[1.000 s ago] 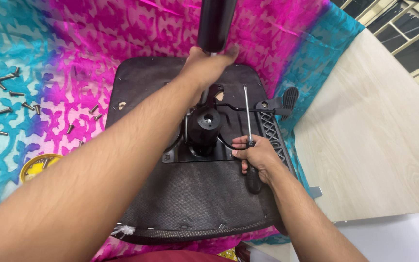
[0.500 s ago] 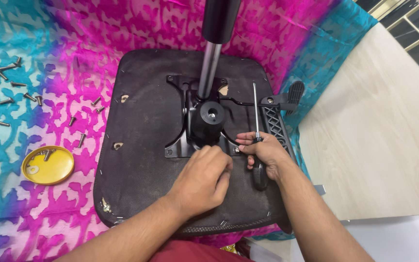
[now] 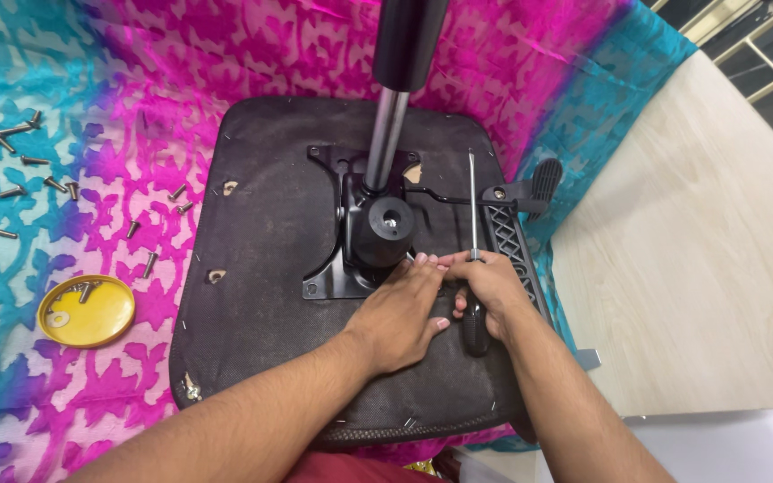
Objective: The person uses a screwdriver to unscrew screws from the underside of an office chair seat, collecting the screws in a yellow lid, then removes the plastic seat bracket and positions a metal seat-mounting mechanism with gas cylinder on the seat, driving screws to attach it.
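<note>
A right hand [image 3: 487, 284] is gripping a black-handled screwdriver [image 3: 473, 268], fingers wrapped around it, shaft lying on an upturned chair seat [image 3: 261, 295]. The left hand [image 3: 403, 309] is resting flat, fingers together, touching the black metal mechanism plate [image 3: 337, 224] (its gas cylinder [image 3: 395, 98] is rising upward). Loose screws [image 3: 20, 165] and a yellow lid [image 3: 87, 311] are lying on the patterned cloth [image 3: 64, 80].

The upturned black chair seat [image 3: 261, 295] shows matt, coarse woven fabric, and at its centre the black metal mounting plate [image 3: 333, 233] has a dull painted finish, with a polished steel gas-lift column [image 3: 386, 139] rising toward twelve o'clock. The slim screwdriver [image 3: 473, 224] pairs a bright metal shaft with a glossy black plastic handle. At nine o'clock, shiny metal screws [image 3: 12, 152] lie on sheeny pink-and-turquoise cloth [image 3: 64, 394] beside a smooth yellow lid [image 3: 87, 311]; at three o'clock is pale matt wood-grain tabletop [image 3: 691, 268].
</note>
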